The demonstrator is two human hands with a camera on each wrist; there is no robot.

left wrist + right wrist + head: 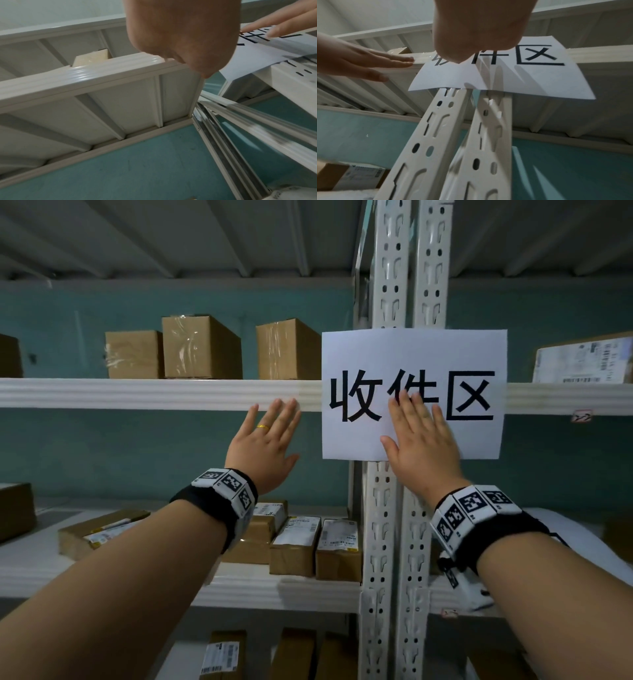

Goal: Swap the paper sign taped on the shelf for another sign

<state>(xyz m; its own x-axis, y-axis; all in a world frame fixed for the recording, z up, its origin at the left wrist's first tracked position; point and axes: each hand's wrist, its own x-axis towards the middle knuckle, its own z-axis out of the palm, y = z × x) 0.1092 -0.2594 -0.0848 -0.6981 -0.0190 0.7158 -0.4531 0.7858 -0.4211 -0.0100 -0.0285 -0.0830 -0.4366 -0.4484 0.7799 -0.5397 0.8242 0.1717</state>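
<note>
Hanging across the two white slotted uprights and the shelf beam, the paper sign is light, thin and easy to crease or tear, so I judge it best taken by a free corner or edge and peeled slowly. The right hand presses flat on its lower middle with straight fingers, and the left hand lies open on the beam just beside its left edge. Only the right wrist view shows the lower edge standing free of the uprights; the head view alone shows the cardboard boxes.
</note>
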